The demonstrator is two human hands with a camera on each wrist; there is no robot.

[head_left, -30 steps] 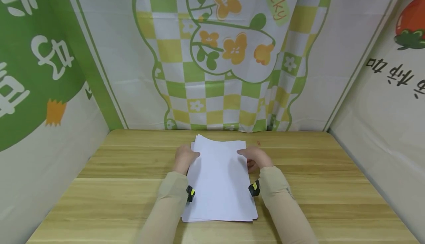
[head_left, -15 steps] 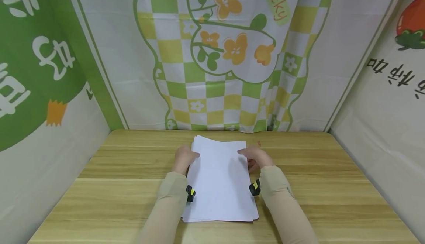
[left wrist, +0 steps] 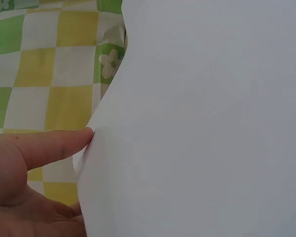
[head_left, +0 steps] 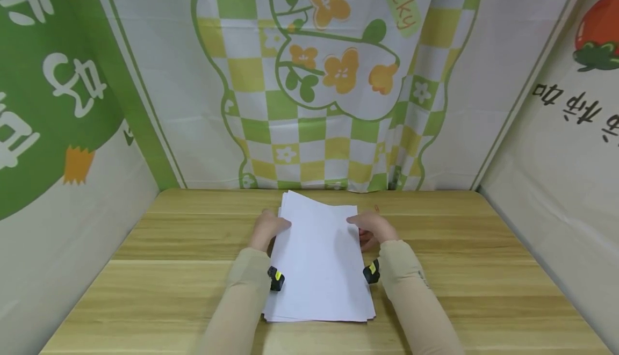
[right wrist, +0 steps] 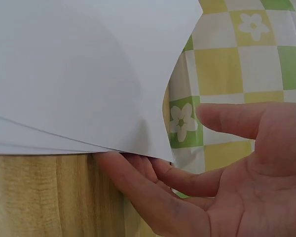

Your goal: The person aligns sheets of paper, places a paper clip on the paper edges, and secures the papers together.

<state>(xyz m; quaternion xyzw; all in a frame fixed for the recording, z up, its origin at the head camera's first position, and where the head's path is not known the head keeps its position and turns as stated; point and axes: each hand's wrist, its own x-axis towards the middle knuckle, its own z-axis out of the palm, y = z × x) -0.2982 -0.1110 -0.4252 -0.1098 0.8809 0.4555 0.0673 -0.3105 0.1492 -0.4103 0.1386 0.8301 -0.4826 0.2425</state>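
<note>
A stack of white paper sheets (head_left: 319, 269) lies lengthwise on the wooden table, its far end raised and bowed. At its left edge my left hand (head_left: 267, 229) pinches the paper; the left wrist view shows the thumb (left wrist: 64, 145) at the sheet's edge and the other fingers partly hidden behind it. My right hand (head_left: 377, 229) is at the right edge. From the right wrist, its fingers (right wrist: 138, 182) reach under the sheets, while its thumb (right wrist: 227, 118) stands apart from the paper. Several sheet edges fan slightly there.
The wooden table (head_left: 483, 280) extends on both sides of the paper. A checkered curtain (head_left: 314, 145) hangs behind its far edge, and printed cloth walls stand left and right. A small red mark (head_left: 376, 208) shows beyond my right hand.
The far left corner of the paper has risen a little, and my left hand has tilted slightly outward. My right hand looks nearly still.
</note>
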